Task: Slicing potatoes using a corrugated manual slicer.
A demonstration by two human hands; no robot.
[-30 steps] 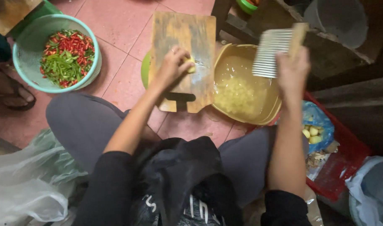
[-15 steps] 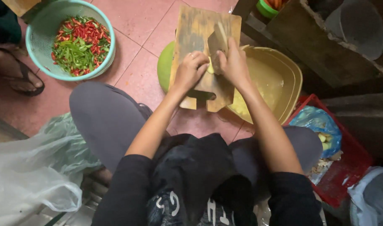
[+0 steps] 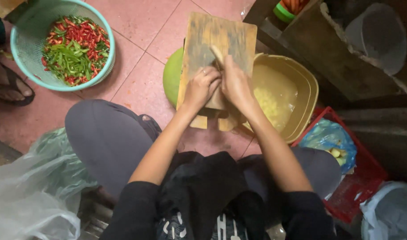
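The wooden cutting board (image 3: 219,49) lies on the pink tiled floor (image 3: 141,26), its left edge over a green bowl (image 3: 172,76) and its right edge against a tan basin (image 3: 301,89) holding pale yellow cut pieces. Open floor lies beyond its far edge and to the left; a dark wooden crate (image 3: 345,58) crowds the right. Both hands meet at the board's near end. The left hand (image 3: 202,86) is curled, fingers pressed down on something too hidden to name. The right hand (image 3: 234,84) is closed round a light wooden handle (image 3: 217,54) that points away up the board. A teal basket (image 3: 103,66) of red and green chillies sits well apart to the left.
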